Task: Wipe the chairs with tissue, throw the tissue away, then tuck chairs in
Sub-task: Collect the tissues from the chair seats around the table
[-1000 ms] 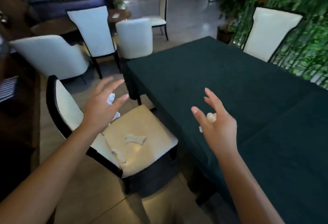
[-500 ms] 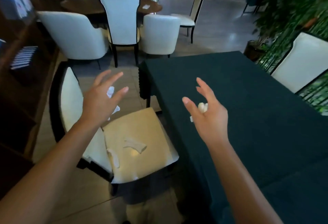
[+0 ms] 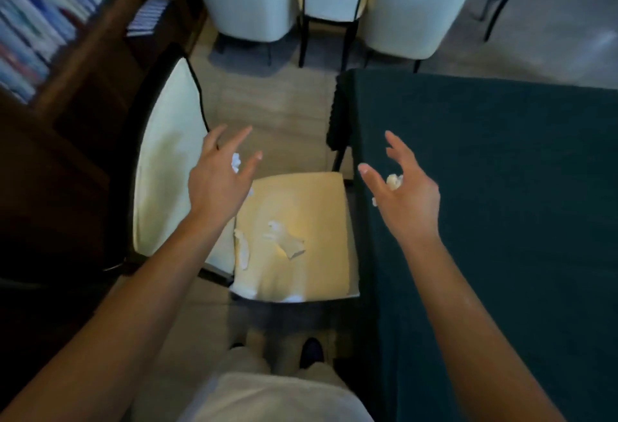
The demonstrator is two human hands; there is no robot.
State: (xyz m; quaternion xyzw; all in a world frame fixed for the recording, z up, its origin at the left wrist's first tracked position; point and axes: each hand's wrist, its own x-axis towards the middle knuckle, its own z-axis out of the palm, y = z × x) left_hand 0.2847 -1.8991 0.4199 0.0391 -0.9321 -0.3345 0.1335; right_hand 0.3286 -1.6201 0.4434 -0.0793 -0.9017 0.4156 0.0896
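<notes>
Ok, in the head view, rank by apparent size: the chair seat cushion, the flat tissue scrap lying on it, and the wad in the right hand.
1. Chair seat cushion, by far the largest.
2. Flat tissue scrap on the seat.
3. Wad in the right hand, though the fingers hide part of it, so its place below the scrap is unsure.

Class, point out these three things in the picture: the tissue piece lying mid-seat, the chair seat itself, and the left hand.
tissue piece (image 3: 287,240): head view, on its crumpled middle.
chair seat (image 3: 317,207): head view, on bare cushion right of the tissue.
left hand (image 3: 217,184): head view, on the back of the hand.
</notes>
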